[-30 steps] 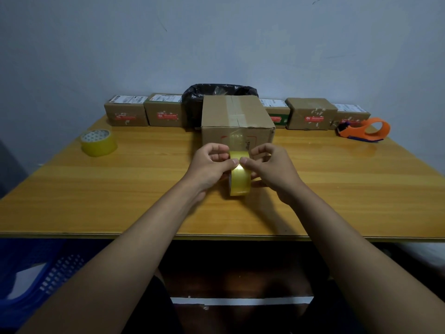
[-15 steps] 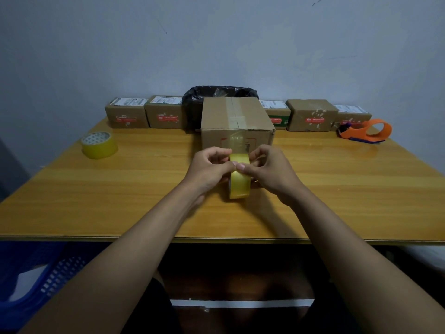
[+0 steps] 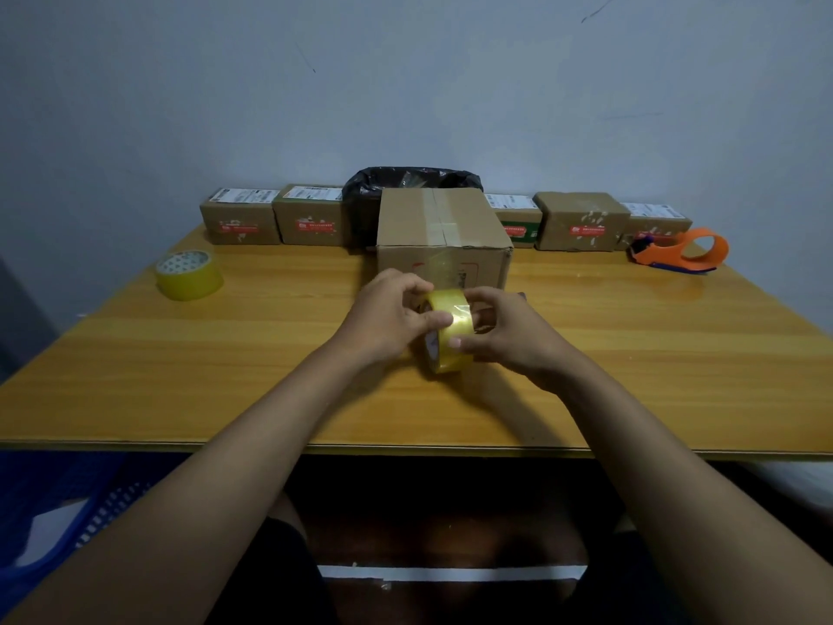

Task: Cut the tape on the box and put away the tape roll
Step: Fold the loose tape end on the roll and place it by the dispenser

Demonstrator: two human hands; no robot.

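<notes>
The left hand (image 3: 387, 315) and the right hand (image 3: 505, 336) both close their fingers on the tape roll (image 3: 448, 336), which stands on edge at the frame centre (just below the box (image 3: 444, 239)). A second roll (image 3: 189, 275) lies at the left, a dispenser (image 3: 680, 250) at the right of the table (image 3: 180, 376).

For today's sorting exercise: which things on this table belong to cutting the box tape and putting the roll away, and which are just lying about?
In use:
- large brown cardboard box
- yellow tape roll, gripped by left hand and right hand

Lying about:
- second yellow roll, flat
- orange tape dispenser
- row of small labelled cardboard parcels
- black bin bag
</notes>
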